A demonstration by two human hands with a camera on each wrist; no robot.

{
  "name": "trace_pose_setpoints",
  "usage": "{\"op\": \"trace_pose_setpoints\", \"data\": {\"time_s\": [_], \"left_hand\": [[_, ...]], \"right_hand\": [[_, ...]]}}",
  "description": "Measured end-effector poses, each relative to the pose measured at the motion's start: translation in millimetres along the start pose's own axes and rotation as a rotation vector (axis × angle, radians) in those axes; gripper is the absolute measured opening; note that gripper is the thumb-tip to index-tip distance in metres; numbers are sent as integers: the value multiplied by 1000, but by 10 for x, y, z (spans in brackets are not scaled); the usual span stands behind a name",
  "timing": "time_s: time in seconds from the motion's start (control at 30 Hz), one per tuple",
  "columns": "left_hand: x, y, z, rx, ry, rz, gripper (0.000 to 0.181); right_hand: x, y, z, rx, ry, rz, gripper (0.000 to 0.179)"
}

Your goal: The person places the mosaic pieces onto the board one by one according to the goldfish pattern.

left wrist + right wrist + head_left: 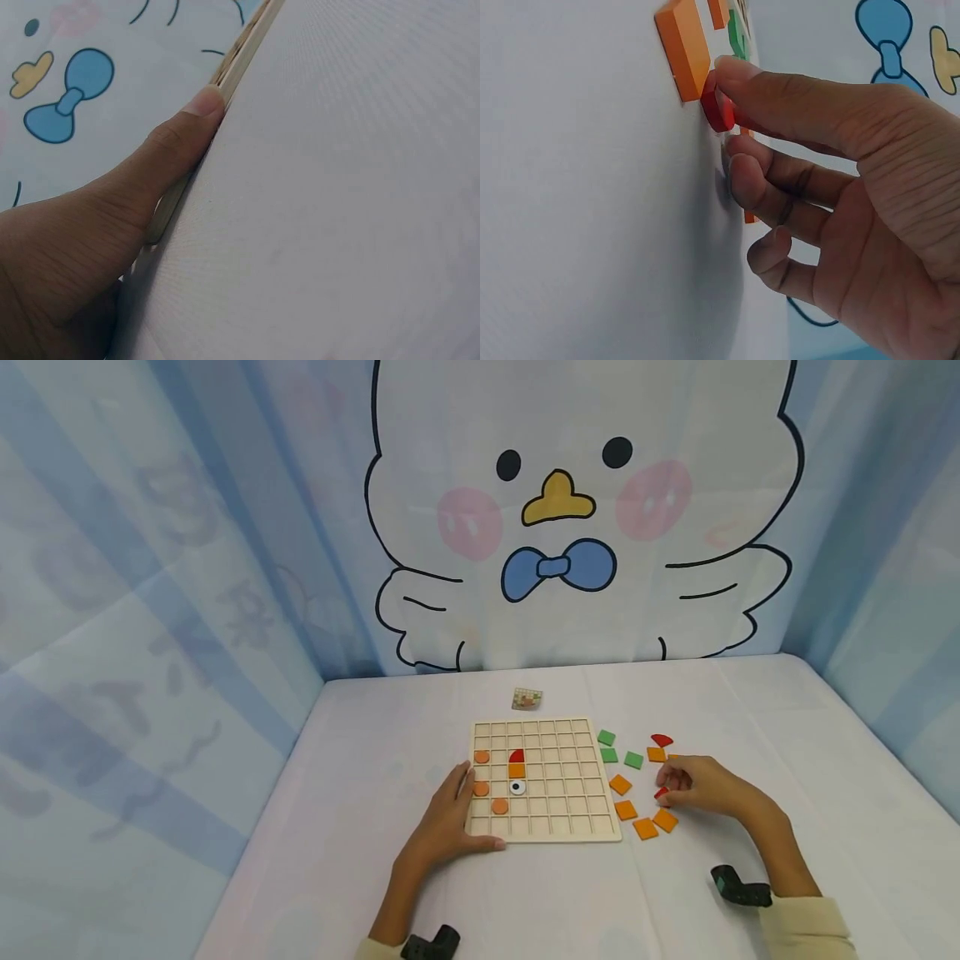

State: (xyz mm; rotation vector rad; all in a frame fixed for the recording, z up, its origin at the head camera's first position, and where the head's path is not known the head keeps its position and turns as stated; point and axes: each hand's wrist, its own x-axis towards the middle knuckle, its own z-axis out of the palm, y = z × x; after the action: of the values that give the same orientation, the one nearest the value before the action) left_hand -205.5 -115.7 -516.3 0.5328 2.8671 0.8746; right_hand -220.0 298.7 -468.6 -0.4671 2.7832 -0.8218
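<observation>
One white table, cartoon backdrop

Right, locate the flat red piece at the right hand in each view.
Head: flat red piece, right of centre in the lower half, at the right hand.
Left wrist: not in it.
Right wrist: above centre, beside an orange square tile.
Shared landmark: the printed blue bow tie, in all three.

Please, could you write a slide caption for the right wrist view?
The right hand pinches a red piece near an orange piece.
</observation>
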Motion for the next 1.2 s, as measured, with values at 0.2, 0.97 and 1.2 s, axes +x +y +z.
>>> {"op": "trace_pose_setpoints", "data": {"time_s": [0.2, 0.97, 1.2], "left_hand": [[7, -4, 4, -9, 3, -7, 129], [-11, 16, -18, -17, -4, -13, 128], [-13, 10, -13, -27, 4, 1, 127]], "right_hand": [[9, -18, -12, 3, -16, 17, 30], [135, -93, 122, -73, 79, -89, 19], [129, -67, 138, -64, 132, -36, 17]]}}
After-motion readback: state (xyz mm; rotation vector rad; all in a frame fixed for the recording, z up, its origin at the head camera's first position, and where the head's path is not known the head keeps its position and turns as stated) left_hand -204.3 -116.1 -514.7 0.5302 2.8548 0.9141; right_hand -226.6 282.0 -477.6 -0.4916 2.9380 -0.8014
